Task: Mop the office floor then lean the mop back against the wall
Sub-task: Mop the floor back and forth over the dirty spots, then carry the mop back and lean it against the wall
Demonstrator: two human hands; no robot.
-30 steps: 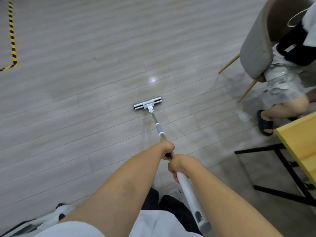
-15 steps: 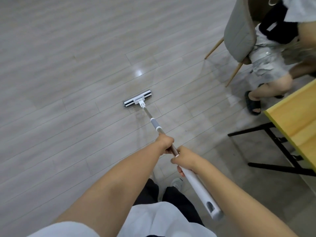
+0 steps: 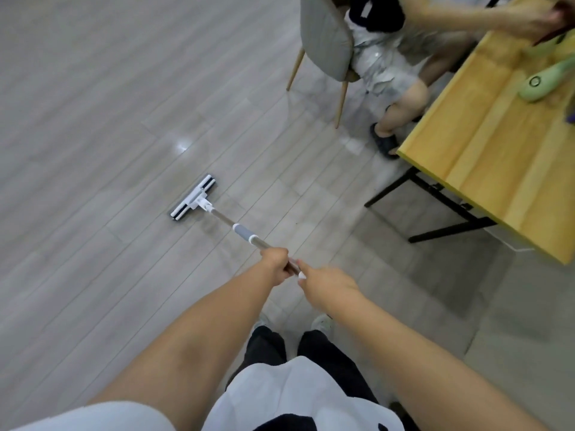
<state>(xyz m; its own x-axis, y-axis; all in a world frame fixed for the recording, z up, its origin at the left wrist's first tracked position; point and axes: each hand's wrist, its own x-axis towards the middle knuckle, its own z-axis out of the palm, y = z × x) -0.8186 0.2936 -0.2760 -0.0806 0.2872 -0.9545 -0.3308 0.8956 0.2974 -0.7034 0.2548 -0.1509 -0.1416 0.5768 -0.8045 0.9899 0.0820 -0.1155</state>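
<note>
The grey plank floor (image 3: 93,119) spreads out under me. To my right stands a yellow wooden table (image 3: 485,157) on black legs, with a green gadget (image 3: 541,84) lying on it. A person (image 3: 389,66) sits at it on a grey chair (image 3: 326,38). The mop (image 3: 242,231) reaches forward and left from me, its flat head down on the floor, well apart from the chair. My left hand (image 3: 275,265) is curled round the handle, and my right hand (image 3: 326,286) grips it just behind.
</note>
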